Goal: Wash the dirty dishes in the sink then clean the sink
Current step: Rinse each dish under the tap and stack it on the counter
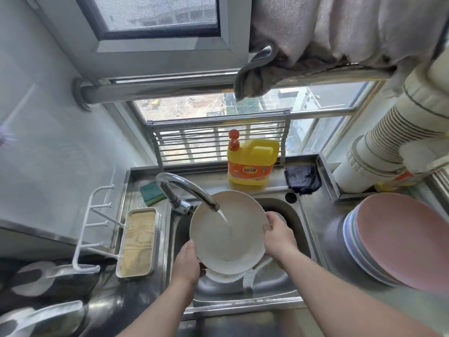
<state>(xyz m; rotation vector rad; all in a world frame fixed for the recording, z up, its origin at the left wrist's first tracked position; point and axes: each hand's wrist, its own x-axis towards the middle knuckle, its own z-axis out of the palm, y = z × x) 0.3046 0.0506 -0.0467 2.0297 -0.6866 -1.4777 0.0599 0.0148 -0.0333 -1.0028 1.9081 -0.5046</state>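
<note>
A white plate (226, 242) is held tilted over the steel sink (274, 283), under water running from the tap (187, 188). My left hand (187, 261) grips the plate's lower left rim. My right hand (277, 234) grips its right rim, thumb on the inner face. Beneath the plate, another white dish (223, 278) lies in the basin, mostly hidden. A green sponge (151, 192) lies on the ledge behind the tap.
A yellow detergent bottle (252, 161) and a dark cloth (303, 178) sit on the back ledge. A stack of coloured plates (398, 242) rests on the counter at right. A tray (138, 242) and a white hook rack (97, 227) stand at left.
</note>
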